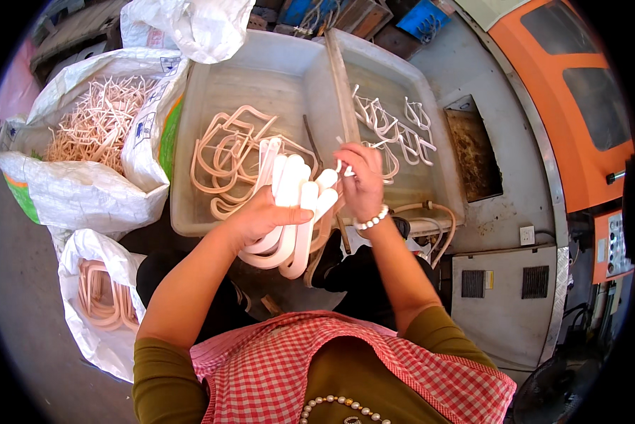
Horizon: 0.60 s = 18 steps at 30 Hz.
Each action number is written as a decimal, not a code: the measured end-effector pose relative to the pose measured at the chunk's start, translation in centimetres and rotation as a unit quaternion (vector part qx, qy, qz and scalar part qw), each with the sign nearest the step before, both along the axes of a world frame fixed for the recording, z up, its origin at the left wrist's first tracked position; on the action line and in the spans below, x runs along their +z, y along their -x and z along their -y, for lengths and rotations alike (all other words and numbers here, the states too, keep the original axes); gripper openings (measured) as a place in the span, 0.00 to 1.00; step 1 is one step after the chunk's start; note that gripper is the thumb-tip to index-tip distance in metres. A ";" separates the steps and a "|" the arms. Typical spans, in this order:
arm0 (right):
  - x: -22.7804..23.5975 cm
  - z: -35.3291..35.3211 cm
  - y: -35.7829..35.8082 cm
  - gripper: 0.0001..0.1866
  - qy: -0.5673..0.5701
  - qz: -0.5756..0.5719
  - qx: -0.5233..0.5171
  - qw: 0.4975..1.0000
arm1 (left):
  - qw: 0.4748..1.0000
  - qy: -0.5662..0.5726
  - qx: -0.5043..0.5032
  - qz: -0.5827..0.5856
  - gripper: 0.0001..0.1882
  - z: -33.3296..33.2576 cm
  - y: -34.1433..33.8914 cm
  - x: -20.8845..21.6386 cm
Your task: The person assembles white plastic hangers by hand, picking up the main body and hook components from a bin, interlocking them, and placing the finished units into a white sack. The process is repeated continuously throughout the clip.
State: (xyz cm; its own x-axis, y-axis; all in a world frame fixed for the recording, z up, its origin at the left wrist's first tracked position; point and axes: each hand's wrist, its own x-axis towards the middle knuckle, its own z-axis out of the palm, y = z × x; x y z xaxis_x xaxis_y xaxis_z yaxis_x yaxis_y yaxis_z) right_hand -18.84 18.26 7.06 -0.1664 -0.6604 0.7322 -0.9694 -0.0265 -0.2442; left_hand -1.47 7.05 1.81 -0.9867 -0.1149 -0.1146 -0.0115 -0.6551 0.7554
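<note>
A bunch of pale pink plastic hangers [305,230] is held in front of me, their rounded ends fanned together. My left hand [255,218] wraps round the bunch from the left, thumb across the front. Just beyond its right side, my right hand [363,177] is closed, with a small white plastic piece [348,171] between the fingertips. Whether that piece joins a hanger I cannot tell. More pink hangers [203,168] lie loosely piled in the left plastic tub [190,85], behind the bunch.
The right tub [430,92] holds several white hanger-like pieces [409,141]. At the left stands a woven sack [84,194] full of thin pink plastic scraps [102,120]. A smaller sack [77,336] with pink hangers [98,304] sits below it. An orange machine [543,92] stands at the right.
</note>
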 end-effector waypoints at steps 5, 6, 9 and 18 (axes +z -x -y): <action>3.6 -1.9 3.2 0.14 -0.185 -0.249 0.033 0.950 | 0.981 0.188 0.036 0.032 0.22 0.4 -0.2 1.1; 3.6 -2.1 3.3 0.12 -0.257 -0.167 0.058 0.950 | 0.975 0.212 0.051 0.038 0.21 0.4 -0.3 1.4; 1.9 -3.6 4.5 0.08 -0.452 0.257 0.082 0.850 | 0.887 0.453 0.059 0.061 0.20 -0.1 0.4 1.4; 5.7 -3.5 -4.2 0.16 -0.353 0.602 0.318 0.642 | 0.805 0.531 0.246 0.101 0.16 1.2 1.0 -0.4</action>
State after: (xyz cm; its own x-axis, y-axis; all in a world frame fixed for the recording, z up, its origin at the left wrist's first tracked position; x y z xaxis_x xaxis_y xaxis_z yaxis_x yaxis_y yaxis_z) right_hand -14.62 21.76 12.73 0.1369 -0.9715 -0.1936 0.0852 0.2062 -0.9748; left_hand -2.46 5.88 1.44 -0.7659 -0.6244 0.1535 -0.1407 0.3957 0.9075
